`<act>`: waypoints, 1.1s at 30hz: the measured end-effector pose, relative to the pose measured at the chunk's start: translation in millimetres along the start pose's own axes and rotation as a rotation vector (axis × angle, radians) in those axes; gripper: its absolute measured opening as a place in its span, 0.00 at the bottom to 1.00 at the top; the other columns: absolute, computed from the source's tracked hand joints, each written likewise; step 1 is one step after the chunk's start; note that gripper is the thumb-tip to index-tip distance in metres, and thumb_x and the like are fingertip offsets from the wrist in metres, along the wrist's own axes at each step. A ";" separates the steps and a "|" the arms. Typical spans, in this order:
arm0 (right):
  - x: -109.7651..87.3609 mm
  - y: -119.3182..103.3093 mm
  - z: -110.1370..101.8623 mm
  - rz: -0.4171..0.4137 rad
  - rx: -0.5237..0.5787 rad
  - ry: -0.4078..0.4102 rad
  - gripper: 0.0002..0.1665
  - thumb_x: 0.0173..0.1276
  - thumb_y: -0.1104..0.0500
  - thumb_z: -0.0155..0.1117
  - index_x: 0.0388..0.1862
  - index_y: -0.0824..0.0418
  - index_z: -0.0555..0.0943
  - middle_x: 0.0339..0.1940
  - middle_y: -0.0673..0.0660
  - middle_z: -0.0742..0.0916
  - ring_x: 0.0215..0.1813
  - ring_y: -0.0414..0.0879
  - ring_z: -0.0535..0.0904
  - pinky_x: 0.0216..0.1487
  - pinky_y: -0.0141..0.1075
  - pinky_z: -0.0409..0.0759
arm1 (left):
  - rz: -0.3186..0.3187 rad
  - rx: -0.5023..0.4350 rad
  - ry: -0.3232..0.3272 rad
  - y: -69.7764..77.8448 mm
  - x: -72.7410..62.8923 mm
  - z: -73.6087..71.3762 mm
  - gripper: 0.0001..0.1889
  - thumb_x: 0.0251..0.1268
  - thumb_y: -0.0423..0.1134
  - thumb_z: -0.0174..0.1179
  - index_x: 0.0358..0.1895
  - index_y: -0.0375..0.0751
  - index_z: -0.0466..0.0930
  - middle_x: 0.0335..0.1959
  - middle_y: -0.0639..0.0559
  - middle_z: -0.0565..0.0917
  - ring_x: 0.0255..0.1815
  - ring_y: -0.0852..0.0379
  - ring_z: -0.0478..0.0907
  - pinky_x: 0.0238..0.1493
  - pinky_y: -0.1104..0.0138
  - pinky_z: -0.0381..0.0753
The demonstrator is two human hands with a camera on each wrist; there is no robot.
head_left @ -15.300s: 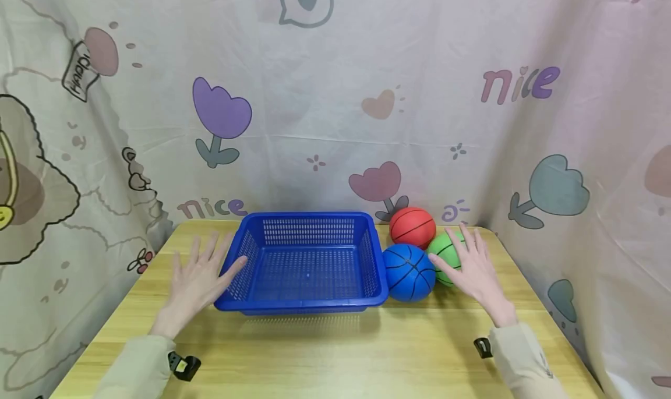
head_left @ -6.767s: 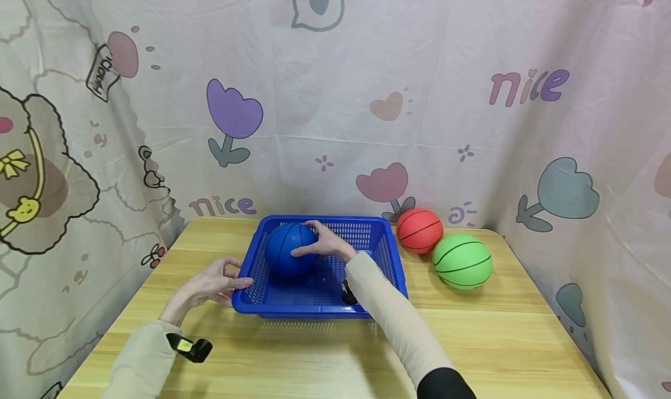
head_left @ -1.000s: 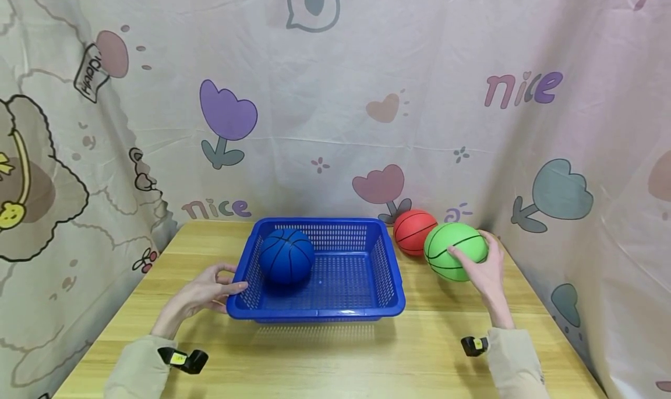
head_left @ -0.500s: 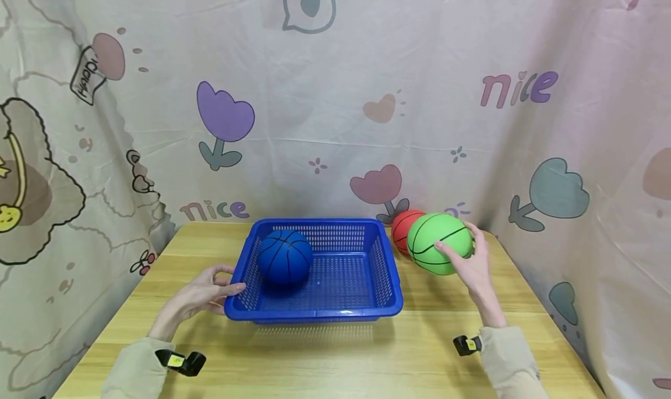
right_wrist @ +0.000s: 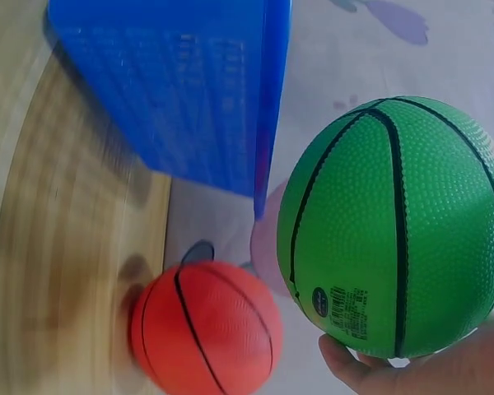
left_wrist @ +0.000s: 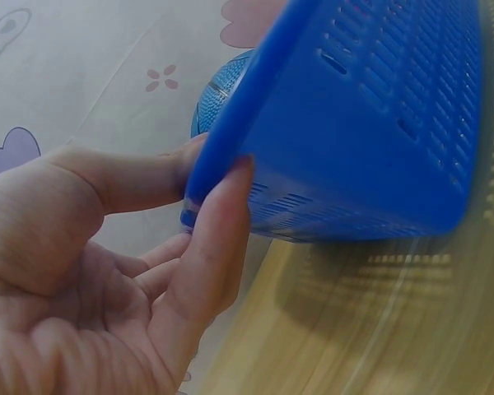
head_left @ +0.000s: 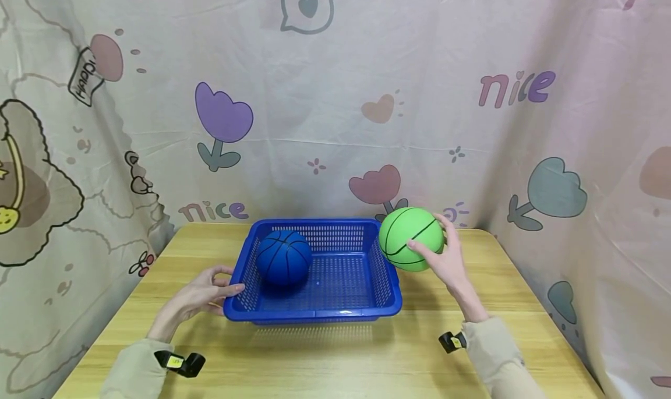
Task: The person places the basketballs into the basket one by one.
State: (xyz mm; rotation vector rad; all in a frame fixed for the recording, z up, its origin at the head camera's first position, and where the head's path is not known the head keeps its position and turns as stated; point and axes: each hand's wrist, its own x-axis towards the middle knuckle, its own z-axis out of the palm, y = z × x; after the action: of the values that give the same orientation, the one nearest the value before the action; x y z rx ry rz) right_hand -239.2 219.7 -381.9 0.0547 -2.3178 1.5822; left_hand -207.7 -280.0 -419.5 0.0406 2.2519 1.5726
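Note:
A blue perforated plastic basket (head_left: 314, 314) stands on the table, a blue ball with black basketball lines (head_left: 284, 258) in its left half. My left hand (head_left: 201, 294) pinches the basket's left rim between thumb and fingers, as the left wrist view shows close up. My right hand (head_left: 445, 259) grips a green ball (head_left: 411, 239) of the same kind, thumb on the near side and fingers behind. That ball is up off the table and overlaps the basket's right rim in the head view. The right wrist view shows a red ball (right_wrist: 207, 329) below it on the table.
The light wooden table (head_left: 335, 364) runs back to a white printed curtain (head_left: 314, 108), which also hangs along the left and right sides. In the head view the green ball hides the red ball behind it, to the basket's right.
Over the last second my right hand has lifted the green ball and carried it left to the basket's right rim. Earlier the blue ball went into the basket. My left hand stays on the rim.

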 end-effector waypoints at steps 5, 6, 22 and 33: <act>-3.8 -8.9 16.7 -0.044 0.033 -0.068 0.50 0.58 0.58 0.77 0.77 0.51 0.62 0.71 0.64 0.67 0.68 0.55 0.66 0.64 0.59 0.76 | -0.006 0.000 0.005 -1.2 -0.4 0.1 0.41 0.70 0.44 0.63 0.72 0.27 0.48 0.63 0.24 0.74 0.38 0.53 0.88 0.34 0.62 0.89; -4.7 -10.5 20.2 -0.054 0.034 -0.080 0.50 0.58 0.58 0.78 0.76 0.51 0.63 0.71 0.63 0.67 0.68 0.55 0.66 0.64 0.58 0.76 | -0.007 0.000 0.006 -1.4 -0.4 0.1 0.41 0.70 0.44 0.63 0.72 0.27 0.48 0.63 0.23 0.73 0.38 0.53 0.88 0.34 0.62 0.89; -13.9 -24.1 67.7 -0.111 -0.080 -0.232 0.51 0.53 0.51 0.81 0.74 0.45 0.65 0.68 0.60 0.71 0.66 0.60 0.74 0.60 0.57 0.81 | -0.017 0.007 0.015 -0.3 -1.1 0.5 0.41 0.70 0.45 0.63 0.73 0.28 0.48 0.65 0.22 0.71 0.38 0.53 0.87 0.35 0.61 0.89; -20.1 -24.1 93.2 -0.126 -0.109 -0.318 0.53 0.51 0.48 0.82 0.75 0.49 0.66 0.69 0.57 0.73 0.64 0.58 0.76 0.57 0.54 0.84 | -0.015 0.008 0.011 0.4 -1.4 0.0 0.41 0.71 0.45 0.63 0.73 0.28 0.48 0.64 0.23 0.73 0.38 0.53 0.87 0.35 0.62 0.89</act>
State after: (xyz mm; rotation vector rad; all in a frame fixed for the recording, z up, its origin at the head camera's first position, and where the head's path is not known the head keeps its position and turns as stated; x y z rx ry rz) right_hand -238.3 122.4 -396.6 0.4483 -2.5752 1.4713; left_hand -206.5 -280.2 -418.8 0.0171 2.2619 1.5596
